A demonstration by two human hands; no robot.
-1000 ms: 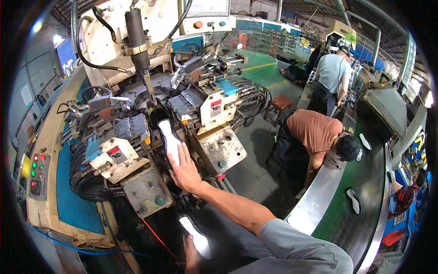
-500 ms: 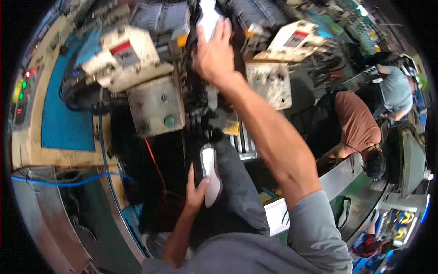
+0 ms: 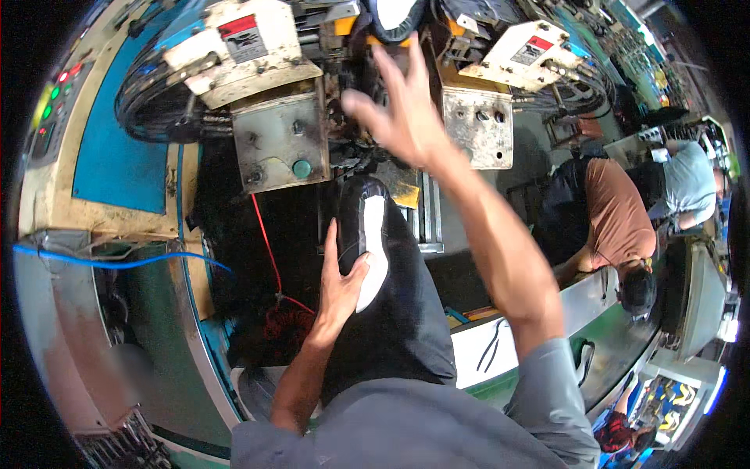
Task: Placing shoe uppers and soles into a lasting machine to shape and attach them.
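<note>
My left hand (image 3: 341, 289) is wrapped round a dark shoe upper with a white insole-like underside (image 3: 375, 262). It lies along my thigh with its white side up, and my thumb presses on that side. My right hand (image 3: 402, 117) is open, fingers spread and a little blurred, in front of the machine. Just beyond its fingertips, a second dark shoe upper with a white underside (image 3: 393, 14) sits in the middle of the machine, partly cut off by the top edge. I see nothing between the right fingers.
Cream machine housings (image 3: 254, 51) with metal plates (image 3: 283, 148) flank the middle. A control panel with lit buttons (image 3: 56, 102) stands far left. A blue hose (image 3: 117, 263) and a red cable (image 3: 264, 234) run at left. One co-worker (image 3: 613, 211) bends over at right, another behind.
My right hand has come off the shoe upper in the machine, back toward me, with fingers spreading. My left hand keeps its shoe upper, which sits slightly higher in view as the whole view shifted.
</note>
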